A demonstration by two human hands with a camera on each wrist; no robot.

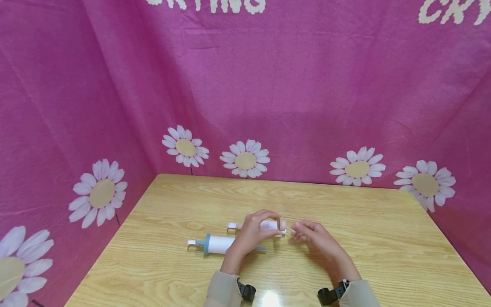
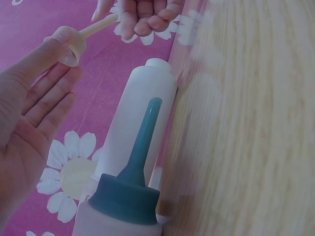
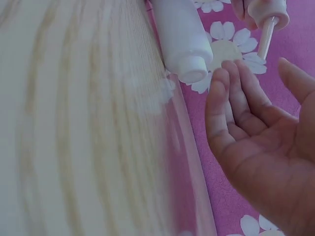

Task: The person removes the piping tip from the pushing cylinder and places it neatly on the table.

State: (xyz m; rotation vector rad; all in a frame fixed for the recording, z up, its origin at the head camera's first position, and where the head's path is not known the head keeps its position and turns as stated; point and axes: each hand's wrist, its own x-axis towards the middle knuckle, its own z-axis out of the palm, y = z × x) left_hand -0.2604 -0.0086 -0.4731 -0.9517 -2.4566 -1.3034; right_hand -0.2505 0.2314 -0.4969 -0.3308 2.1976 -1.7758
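My left hand [image 1: 251, 230] pinches a cream nozzle cap [image 2: 74, 46] between thumb and fingers, its thin spout pointing right. At the spout's tip is my right hand [image 1: 316, 236]; in the right wrist view its thumb and fingers stand apart, with the fingers loosely bent. Below the nozzle cap lies a white syringe-like dispenser [image 1: 268, 226], its bare round neck [image 3: 192, 69] facing right. Nearer to me, a second dispenser [image 1: 220, 245] with a teal collar and a teal nozzle [image 2: 142, 142] lies partly hidden under my left wrist.
Both dispensers lie on a wood-grain table [image 1: 383, 256], their handles toward the left. A pink cloth [image 1: 268, 85] with white daisies hangs behind the table and along its sides. Dark straps with small devices [image 1: 247, 292] sit on both wrists.
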